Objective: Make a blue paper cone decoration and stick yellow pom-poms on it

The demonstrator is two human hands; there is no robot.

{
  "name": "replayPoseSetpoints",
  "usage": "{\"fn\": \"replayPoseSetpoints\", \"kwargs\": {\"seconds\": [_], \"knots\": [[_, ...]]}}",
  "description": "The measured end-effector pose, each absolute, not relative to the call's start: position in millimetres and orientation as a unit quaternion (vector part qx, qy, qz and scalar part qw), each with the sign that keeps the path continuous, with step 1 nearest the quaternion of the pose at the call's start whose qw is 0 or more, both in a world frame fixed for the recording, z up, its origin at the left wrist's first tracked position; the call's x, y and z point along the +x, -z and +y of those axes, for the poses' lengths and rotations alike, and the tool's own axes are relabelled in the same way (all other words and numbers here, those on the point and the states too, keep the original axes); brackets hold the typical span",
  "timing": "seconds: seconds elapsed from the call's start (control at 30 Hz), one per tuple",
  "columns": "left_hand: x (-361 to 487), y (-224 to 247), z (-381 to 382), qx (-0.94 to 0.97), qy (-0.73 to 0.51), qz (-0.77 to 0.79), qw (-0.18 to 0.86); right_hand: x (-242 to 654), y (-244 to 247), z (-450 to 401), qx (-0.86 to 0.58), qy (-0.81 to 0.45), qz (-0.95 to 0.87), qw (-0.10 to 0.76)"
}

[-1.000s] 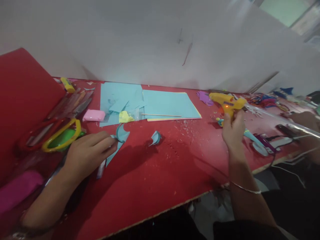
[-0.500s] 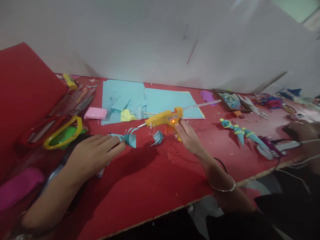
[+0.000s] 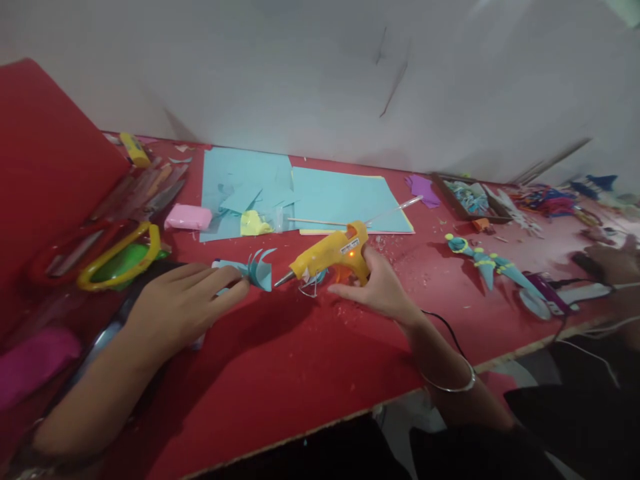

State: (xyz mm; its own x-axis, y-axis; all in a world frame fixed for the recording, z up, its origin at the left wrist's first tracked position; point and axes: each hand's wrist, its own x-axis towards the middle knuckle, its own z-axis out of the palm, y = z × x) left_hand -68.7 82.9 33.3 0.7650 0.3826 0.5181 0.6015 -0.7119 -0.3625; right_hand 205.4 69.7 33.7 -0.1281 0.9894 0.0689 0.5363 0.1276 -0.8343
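My left hand [image 3: 183, 303] is closed on a light blue paper piece [image 3: 260, 272], cut into curled strips at its free end. A yellow glue gun [image 3: 330, 252], its small light glowing orange, slants down with its nozzle close beside that paper. A clear glue stick [image 3: 395, 210] sticks out of its back. At the handle, my right hand [image 3: 377, 283] has its thumb stretched away and its fingers against the gun's rear; it looks loosened. Partly hidden beneath the gun lies another curled blue paper piece [image 3: 314, 283].
Blue sheets [image 3: 345, 197], a pink packet [image 3: 187, 217] and a yellow scrap [image 3: 254, 223] lie behind. Yellow-handled scissors [image 3: 150, 233] are at left. On the right are a blue paper figure [image 3: 483, 260], a tray [image 3: 467, 210] and a co-worker's hand [image 3: 613, 267].
The glue gun has come down, its nozzle dropping away from the curled strips. My right thumb has moved off the handle. My left hand still holds the paper in nearly the same place.
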Motion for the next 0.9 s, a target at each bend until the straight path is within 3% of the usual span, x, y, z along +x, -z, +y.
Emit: {"fn": "replayPoseSetpoints", "kwargs": {"seconds": [0.9], "knots": [[-65.1, -33.8, 80.8, -0.908, 0.229, -0.28, 0.212, 204.7, -29.7, 68.4, -0.562, -0.331, -0.686, 0.324]]}}
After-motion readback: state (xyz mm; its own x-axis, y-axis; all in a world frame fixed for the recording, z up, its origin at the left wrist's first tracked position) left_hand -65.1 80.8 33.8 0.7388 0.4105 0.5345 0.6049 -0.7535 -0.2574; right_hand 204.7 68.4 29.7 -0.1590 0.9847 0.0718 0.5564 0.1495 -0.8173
